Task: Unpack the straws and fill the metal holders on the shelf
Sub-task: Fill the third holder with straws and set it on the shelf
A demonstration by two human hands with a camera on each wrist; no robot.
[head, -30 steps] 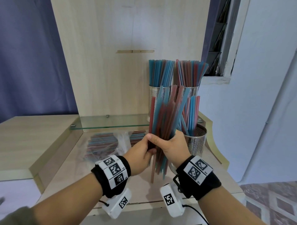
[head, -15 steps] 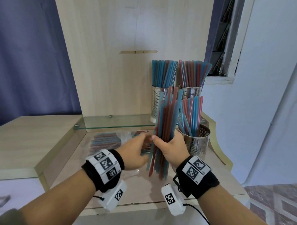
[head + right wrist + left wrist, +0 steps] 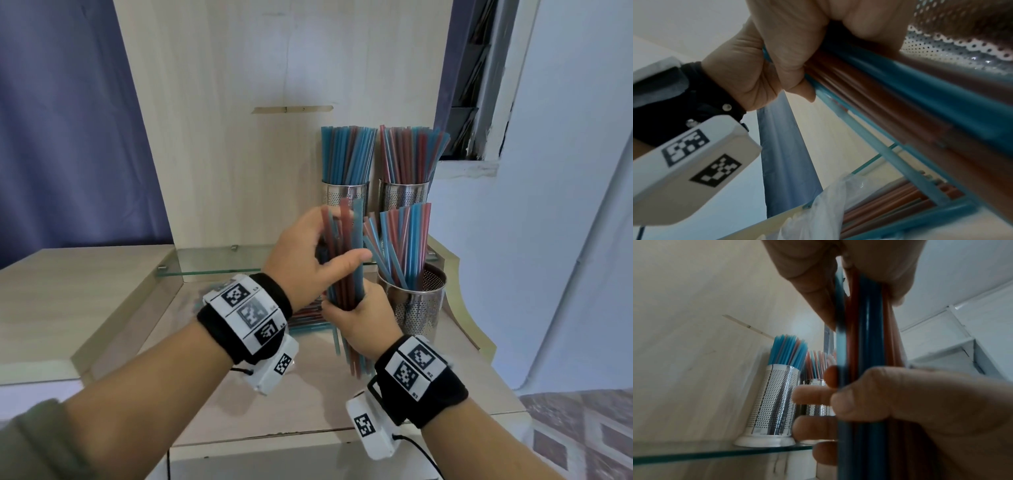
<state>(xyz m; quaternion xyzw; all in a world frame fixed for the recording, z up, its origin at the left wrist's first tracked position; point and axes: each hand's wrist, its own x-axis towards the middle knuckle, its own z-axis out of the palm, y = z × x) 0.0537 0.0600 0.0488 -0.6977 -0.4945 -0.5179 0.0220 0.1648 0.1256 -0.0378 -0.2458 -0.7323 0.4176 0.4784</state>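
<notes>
A bundle of red and blue straws (image 3: 346,246) stands nearly upright in front of me. My right hand (image 3: 358,317) grips its lower part, and my left hand (image 3: 317,251) curls round its upper part, thumb across the front. In the left wrist view my left-hand fingers (image 3: 813,288) close on the straws (image 3: 869,337). Just right of the bundle, a perforated metal holder (image 3: 423,305) on the lower surface holds several leaning straws. Two packed holders, one (image 3: 346,193) beside the other (image 3: 403,195), stand on the glass shelf (image 3: 219,265).
A clear plastic bag (image 3: 828,203) with more straws (image 3: 306,317) lies on the wooden surface behind my hands. A raised wooden counter (image 3: 68,291) is at the left, a wooden back panel (image 3: 274,68) behind the shelf, a white wall (image 3: 565,205) at the right.
My left hand has come up from beside the bag and taken hold of the bundle's upper part. The bundle has swung from a rightward lean to nearly upright.
</notes>
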